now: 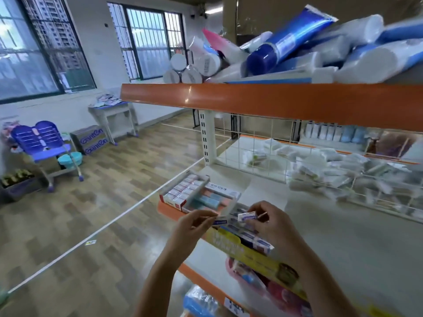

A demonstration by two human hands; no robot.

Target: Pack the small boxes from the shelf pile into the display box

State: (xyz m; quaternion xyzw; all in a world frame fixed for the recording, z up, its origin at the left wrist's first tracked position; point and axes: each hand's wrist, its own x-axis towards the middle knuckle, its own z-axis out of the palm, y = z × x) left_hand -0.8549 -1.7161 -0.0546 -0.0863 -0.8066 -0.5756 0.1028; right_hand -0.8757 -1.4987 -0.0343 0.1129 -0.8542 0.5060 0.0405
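My left hand (194,223) pinches a small blue-and-white box (219,221) above the near end of the yellow-fronted display box (242,250). Just to its right, my right hand (265,219) pinches a second small white-and-blue box (246,216). Several small boxes stand in rows inside the display box. The blurred pile of small white boxes (325,170) lies farther back on the same shelf, behind a wire divider.
A white tray (207,179) with red-and-white and blue packs sits at the shelf's left end. The orange-edged upper shelf (263,101) carries tubes and bottles. A red basket (272,291) sits on the shelf below. A blue chair (43,143) and cartons stand on the floor at left.
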